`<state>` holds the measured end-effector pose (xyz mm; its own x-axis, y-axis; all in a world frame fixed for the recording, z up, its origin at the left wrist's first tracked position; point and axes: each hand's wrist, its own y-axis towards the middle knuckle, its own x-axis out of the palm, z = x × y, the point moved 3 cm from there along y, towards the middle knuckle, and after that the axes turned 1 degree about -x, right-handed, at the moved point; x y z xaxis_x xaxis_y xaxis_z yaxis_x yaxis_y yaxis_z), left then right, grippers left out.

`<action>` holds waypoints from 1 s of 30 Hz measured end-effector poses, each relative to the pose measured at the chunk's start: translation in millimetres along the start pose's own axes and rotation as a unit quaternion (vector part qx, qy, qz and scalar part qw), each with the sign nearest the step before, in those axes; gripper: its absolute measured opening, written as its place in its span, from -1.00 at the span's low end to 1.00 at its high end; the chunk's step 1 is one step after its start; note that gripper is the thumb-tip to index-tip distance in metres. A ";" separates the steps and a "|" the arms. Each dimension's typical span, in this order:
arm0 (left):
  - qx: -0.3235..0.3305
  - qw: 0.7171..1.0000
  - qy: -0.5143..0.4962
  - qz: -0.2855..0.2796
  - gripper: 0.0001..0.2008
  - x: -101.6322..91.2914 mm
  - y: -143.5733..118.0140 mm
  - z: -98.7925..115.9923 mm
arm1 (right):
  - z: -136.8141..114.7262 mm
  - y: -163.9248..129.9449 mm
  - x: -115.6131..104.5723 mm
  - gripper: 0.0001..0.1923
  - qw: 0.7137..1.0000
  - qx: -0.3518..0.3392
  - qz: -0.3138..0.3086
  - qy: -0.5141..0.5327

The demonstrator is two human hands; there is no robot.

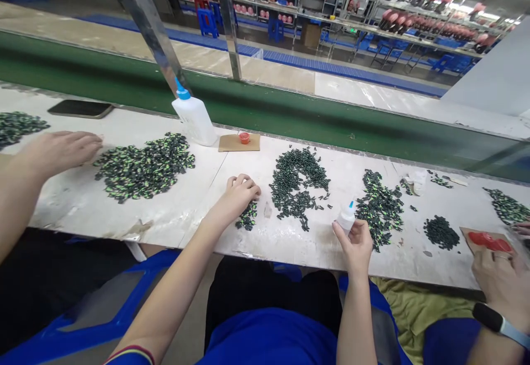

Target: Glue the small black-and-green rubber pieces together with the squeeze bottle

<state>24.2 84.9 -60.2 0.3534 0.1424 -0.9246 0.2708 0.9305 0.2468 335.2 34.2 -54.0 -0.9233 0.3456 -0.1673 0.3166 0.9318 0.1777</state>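
Observation:
My left hand (pixel 237 195) rests at a small pile of dark pieces with bright green marks (pixel 247 217), its fingers curled together; whatever they pinch is hidden. Between thumb and fingers of my right hand (pixel 356 242) is a small white squeeze bottle (pixel 346 219), its narrow blue tip pointing up. A larger heap of plain dark green pieces (pixel 296 174) spreads over the table between my hands. Just right of the bottle lies a heap of green-marked pieces (pixel 380 207).
A large white bottle with a blue nozzle (pixel 194 117) stands near the back ledge, beside a red cup on cardboard (pixel 239 142). Co-workers' hands are at the left (pixel 62 152) and right (pixel 501 276). More heaps (pixel 143 167) and a phone (pixel 80 108) lie on the table.

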 end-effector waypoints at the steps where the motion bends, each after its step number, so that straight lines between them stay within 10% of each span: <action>1: 0.003 1.000 -0.005 0.004 -0.82 0.4 -2.0 -1.8 | -0.2 -1.4 -0.6 -0.59 1.000 -0.002 0.007 0.028; 9: 0.029 0.999 -0.020 0.015 -0.75 -9.1 -5.6 1.1 | 8.4 -9.2 -3.6 -0.63 0.965 0.088 0.098 0.229; 20: 0.036 0.991 -0.126 0.024 -0.86 3.5 -47.2 106.5 | 0.2 -23.8 26.0 -0.64 0.965 0.121 0.069 0.220; 30: -0.021 0.982 -0.184 0.041 -0.89 12.9 -61.8 104.7 | 2.6 -29.4 33.9 -0.64 0.984 0.112 0.033 0.131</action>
<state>105.8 -6.2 -57.0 0.6742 0.0927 -0.7327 0.1930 0.9355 0.2960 295.1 18.8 -67.4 -0.9142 0.3932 0.0981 0.3907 0.9194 -0.0442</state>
